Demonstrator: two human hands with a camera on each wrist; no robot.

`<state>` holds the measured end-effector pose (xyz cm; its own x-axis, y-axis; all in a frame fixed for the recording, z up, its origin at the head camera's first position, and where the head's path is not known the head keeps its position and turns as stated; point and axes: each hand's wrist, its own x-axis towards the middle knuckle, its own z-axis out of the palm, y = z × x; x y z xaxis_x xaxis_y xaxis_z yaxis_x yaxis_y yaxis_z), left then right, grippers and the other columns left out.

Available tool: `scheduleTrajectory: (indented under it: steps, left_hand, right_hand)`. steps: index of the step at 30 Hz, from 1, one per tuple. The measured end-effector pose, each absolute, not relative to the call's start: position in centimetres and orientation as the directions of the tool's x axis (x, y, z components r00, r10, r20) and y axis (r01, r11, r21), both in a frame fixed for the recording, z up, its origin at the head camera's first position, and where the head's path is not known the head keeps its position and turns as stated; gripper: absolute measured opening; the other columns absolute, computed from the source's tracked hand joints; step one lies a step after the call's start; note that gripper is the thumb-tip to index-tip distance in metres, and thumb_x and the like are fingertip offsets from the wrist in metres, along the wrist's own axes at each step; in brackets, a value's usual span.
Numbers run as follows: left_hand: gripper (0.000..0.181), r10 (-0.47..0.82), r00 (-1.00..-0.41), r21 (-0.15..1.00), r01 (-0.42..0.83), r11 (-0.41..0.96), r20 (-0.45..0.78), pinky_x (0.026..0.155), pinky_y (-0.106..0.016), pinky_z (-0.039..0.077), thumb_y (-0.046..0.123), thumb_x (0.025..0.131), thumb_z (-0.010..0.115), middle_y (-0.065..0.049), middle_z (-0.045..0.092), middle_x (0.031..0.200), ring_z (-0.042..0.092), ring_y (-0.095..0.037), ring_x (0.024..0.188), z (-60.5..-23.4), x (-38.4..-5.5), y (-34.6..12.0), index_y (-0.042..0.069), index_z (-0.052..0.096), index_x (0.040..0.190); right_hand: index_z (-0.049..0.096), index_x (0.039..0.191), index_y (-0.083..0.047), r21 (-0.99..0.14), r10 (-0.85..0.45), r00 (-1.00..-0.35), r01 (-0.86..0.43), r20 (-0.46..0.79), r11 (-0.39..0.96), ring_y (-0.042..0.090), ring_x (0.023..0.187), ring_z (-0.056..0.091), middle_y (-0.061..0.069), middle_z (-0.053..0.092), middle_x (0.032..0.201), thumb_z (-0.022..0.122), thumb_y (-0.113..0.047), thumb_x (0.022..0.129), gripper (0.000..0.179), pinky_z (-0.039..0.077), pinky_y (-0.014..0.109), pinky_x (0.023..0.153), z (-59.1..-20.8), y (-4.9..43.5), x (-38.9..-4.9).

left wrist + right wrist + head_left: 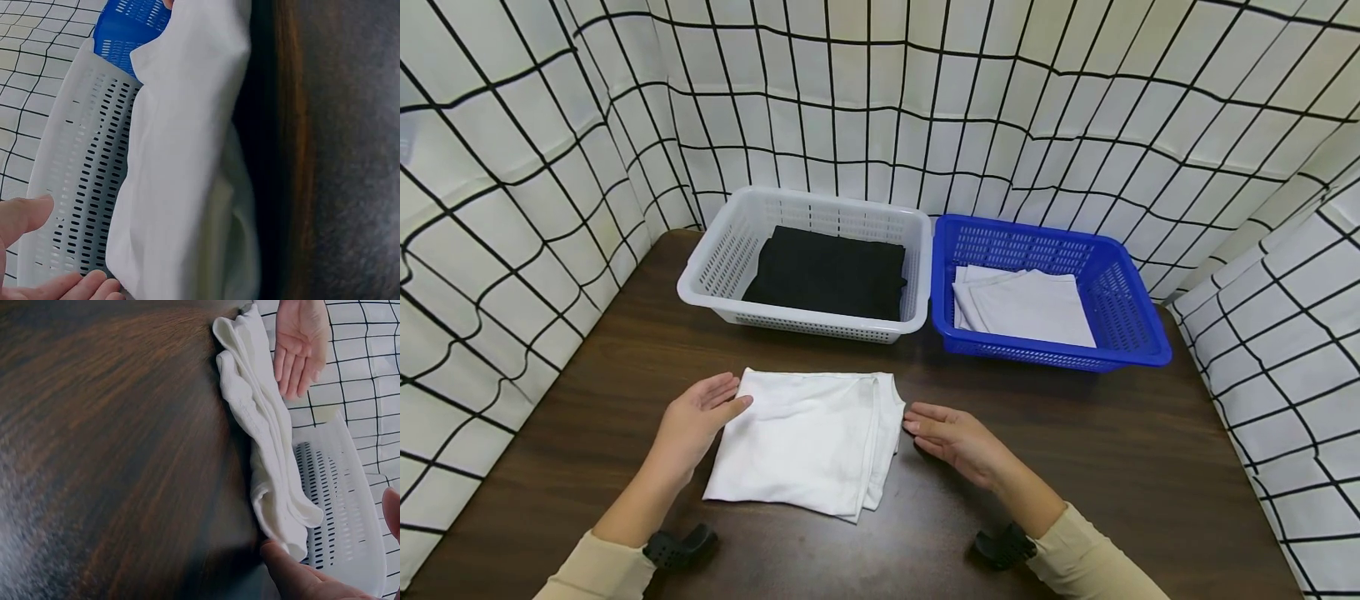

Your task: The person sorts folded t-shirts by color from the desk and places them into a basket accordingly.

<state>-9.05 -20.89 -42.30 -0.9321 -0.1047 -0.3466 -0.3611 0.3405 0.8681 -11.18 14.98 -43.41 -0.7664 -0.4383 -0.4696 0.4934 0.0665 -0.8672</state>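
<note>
A white backdrop (850,87) ruled with black lines stands around the dark wooden table (1097,467). The white cloth (801,442) lies folded on the near part of the table, in front of the white basket (805,327), between the two hands. Only the head view shows the cloth's whole outline: its long axis runs left to right, one smooth edge faces the left, and stepped layers, with a curved cut at the far corner, face the right. That view also shows the black cloth (827,271) in the white basket and pale folded cloths (1030,304) in the blue basket (1120,292) to its right. The right wrist view adds what the head view hides, the near side seen edge-on, with several loose layers and a ribbed band. The left hand (696,421) is at the left edge, fingers straight and close together, thumb held apart; whether it touches the cloth I cannot tell. The right wrist view shows its palm turned inward. The right hand (955,442) has its fingers extended, the tips at the layered right edge, and the right wrist view shows its thumb well away from the cloth, pinching nothing.
</note>
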Motion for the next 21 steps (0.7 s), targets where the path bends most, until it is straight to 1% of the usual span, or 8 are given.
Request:
scheduleTrajectory:
  steps: [4,7,11,16,21]
  left_hand:
    - [0.081,-0.116,-0.924,0.861,-0.382,0.336,-0.365,0.119,-0.051,0.033,0.034,0.096,0.066,-0.022,0.036,0.158,0.035,-0.036,0.147,-42.56,-8.8,-20.95,-0.002,0.024,0.155]
    - [0.08,-0.128,-0.92,0.859,-0.391,0.329,-0.37,0.119,-0.05,0.033,0.033,0.096,0.066,-0.022,0.036,0.158,0.036,-0.035,0.147,-42.7,-8.64,-21.08,-0.002,0.024,0.155]
    - [0.08,-0.13,-0.916,0.854,-0.401,0.331,-0.38,0.119,-0.05,0.033,0.034,0.097,0.065,-0.022,0.037,0.158,0.037,-0.035,0.146,-42.89,-8.5,-21.31,-0.002,0.024,0.155]
    - [0.08,-0.123,-0.914,0.853,-0.405,0.328,-0.386,0.119,-0.051,0.033,0.034,0.097,0.064,-0.023,0.037,0.157,0.037,-0.036,0.146,-43.08,-8.52,-21.49,-0.003,0.024,0.155]
    - [0.079,-0.11,-0.91,0.849,-0.413,0.328,-0.4,0.119,-0.053,0.031,0.036,0.098,0.061,-0.024,0.037,0.157,0.037,-0.037,0.146,-43.28,-8.48,-21.6,-0.003,0.023,0.155]
  right_hand:
    - [0.028,0.152,0.007,-0.864,-0.446,-0.762,0.5,-0.47,0.055,0.032,0.145,0.039,0.025,0.039,0.155,0.053,-0.013,0.101,0.061,0.038,0.041,0.115,-43.46,14.91,-11.12]
    - [0.029,0.152,0.007,-0.86,-0.446,-0.76,0.509,-0.473,0.045,0.031,0.144,0.041,0.024,0.04,0.154,0.054,-0.013,0.101,0.061,0.038,0.041,0.116,-43.51,14.88,-11.15]
    - [0.03,0.152,0.007,-0.857,-0.447,-0.759,0.514,-0.474,0.035,0.027,0.141,0.046,0.024,0.041,0.153,0.055,-0.014,0.1,0.061,0.039,0.04,0.116,-43.65,14.86,-11.2]
    - [0.03,0.152,0.006,-0.852,-0.446,-0.756,0.523,-0.48,0.03,0.024,0.139,0.049,0.023,0.043,0.153,0.057,-0.015,0.1,0.062,0.037,0.042,0.117,-43.78,14.85,-11.23]
    - [0.028,0.152,0.007,-0.849,-0.449,-0.755,0.528,-0.478,0.014,0.016,0.131,0.056,0.023,0.043,0.152,0.058,-0.015,0.1,0.064,0.035,0.043,0.118,-43.89,14.99,-11.32]
